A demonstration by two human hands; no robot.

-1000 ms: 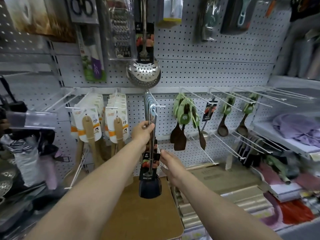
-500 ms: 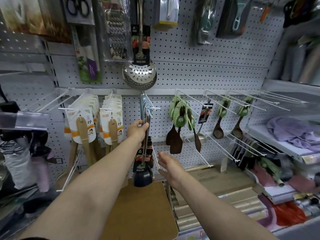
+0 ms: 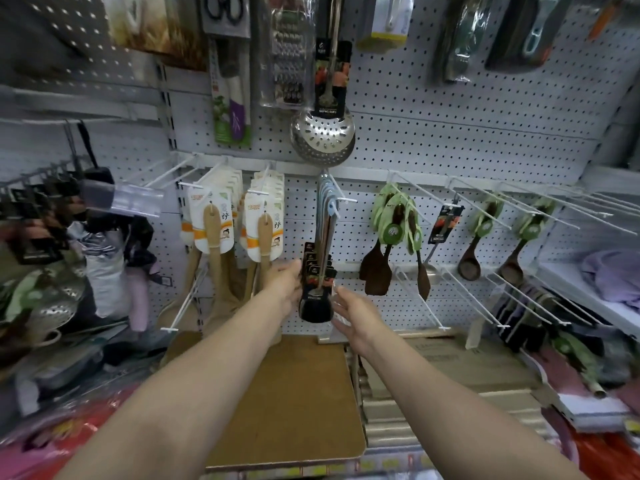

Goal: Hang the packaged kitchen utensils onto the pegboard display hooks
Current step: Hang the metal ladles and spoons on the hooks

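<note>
My left hand [image 3: 283, 284] touches the hanging packaged spatulas [image 3: 320, 271] on their hook [image 3: 341, 197]; my right hand [image 3: 356, 315] is open just beside them.

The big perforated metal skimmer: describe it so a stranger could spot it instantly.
On the white pegboard, look at the upper row, above the bundle both hands flank. The skimmer hangs there, a round shiny steel bowl full of holes. Its neighbours are flat packaged items.

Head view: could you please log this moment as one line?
stage: steadying hung batch | black-headed utensils: hanging on hook | left hand: touching their cards | right hand: open beside heads
</note>
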